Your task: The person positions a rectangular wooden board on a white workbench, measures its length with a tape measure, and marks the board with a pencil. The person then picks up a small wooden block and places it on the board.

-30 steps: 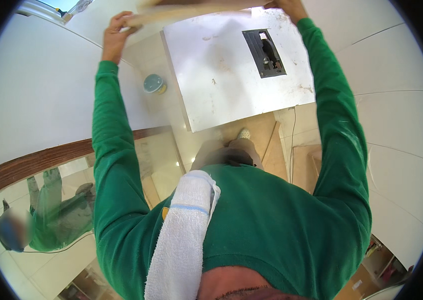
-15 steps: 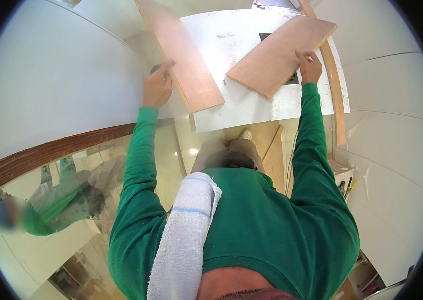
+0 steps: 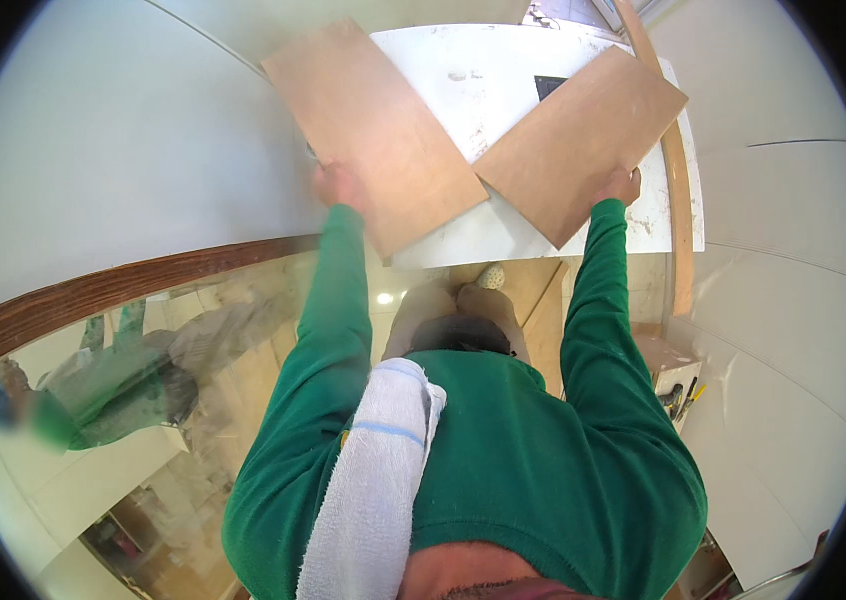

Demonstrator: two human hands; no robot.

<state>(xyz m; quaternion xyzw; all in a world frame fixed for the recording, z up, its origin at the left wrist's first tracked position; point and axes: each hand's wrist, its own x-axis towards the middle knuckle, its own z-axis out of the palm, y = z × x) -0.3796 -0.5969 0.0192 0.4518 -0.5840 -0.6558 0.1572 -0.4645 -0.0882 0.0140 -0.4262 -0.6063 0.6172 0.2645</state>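
Observation:
My left hand, smeared by motion, grips the lower left edge of a light brown wooden board. That board slants from upper left to lower right. My right hand is closed on the lower right edge of a second board of similar size, its fingers partly hidden by the wood. This one leans the other way. The near inner corners of the two boards meet or nearly meet, making a V over a white worktop.
A long narrow wooden strip lies along the worktop's right side. A dark rectangular piece shows beside the right board. At left stands a glossy panel with a dark wooden edge. Hand tools stick out of a box at lower right.
The left board has turned to show more of its broad face, and my left hand has moved right and nearer. My right hand has slid nearer along its board, which has swung nearer too.

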